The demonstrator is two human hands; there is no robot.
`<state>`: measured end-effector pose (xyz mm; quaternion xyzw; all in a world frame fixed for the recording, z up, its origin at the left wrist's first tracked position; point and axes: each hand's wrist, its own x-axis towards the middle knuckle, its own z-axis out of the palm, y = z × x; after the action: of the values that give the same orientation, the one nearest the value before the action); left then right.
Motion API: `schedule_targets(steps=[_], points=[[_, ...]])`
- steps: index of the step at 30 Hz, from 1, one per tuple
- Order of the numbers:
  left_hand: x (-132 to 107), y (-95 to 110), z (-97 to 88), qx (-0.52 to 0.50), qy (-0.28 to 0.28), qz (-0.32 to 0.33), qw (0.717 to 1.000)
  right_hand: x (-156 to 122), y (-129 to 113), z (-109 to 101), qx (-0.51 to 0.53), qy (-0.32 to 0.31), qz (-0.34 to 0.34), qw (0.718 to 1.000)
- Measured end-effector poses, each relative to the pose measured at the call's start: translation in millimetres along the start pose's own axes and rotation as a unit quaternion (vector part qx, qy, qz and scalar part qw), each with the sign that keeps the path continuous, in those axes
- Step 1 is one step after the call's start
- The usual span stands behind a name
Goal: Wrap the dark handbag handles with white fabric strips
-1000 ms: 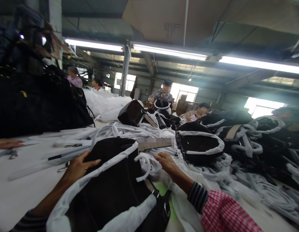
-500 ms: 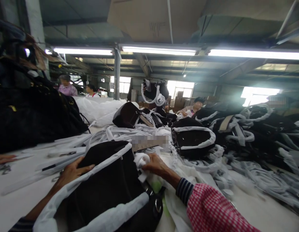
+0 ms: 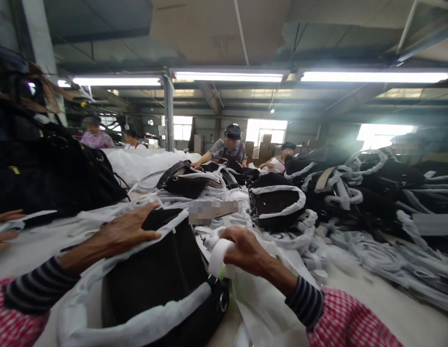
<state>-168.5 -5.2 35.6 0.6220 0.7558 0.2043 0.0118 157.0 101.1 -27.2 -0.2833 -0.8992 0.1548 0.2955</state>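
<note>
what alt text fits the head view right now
The left hand rests flat on a black bag trimmed in white wrapping, while the right hand grips a white strap beside it. More wrapped bags are heaped behind, and people work at the far side.

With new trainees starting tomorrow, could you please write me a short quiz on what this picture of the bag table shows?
1. True or false: the left hand lies open on the top edge of the black bag.
2. What does the right hand grip? A: a white wrapped strap; B: scissors; C: a cardboard box.
3. Fill in: the handle of the bag farther back is wrapped in ____ material.
Key: 1 true; 2 A; 3 white.
</note>
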Motion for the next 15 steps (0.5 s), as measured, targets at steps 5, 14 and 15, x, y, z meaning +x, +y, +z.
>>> schedule_targets(steps=[5, 14, 15], points=[[-19.2, 24.0, 38.6, -0.12, -0.201, 0.068, 0.97, -25.7, 6.3, 25.5, -0.088, -0.047, -0.089, 0.991], [30.2, 104.9, 0.2, 0.191, -0.125, 0.275, 0.934, -23.0, 14.8, 41.1, 0.082, -0.115, -0.04, 0.989], [40.3, 110.5, 8.0, 0.135, -0.205, 0.271, 0.931, -19.7, 13.4, 34.9, 0.141, -0.1, -0.025, 0.985]])
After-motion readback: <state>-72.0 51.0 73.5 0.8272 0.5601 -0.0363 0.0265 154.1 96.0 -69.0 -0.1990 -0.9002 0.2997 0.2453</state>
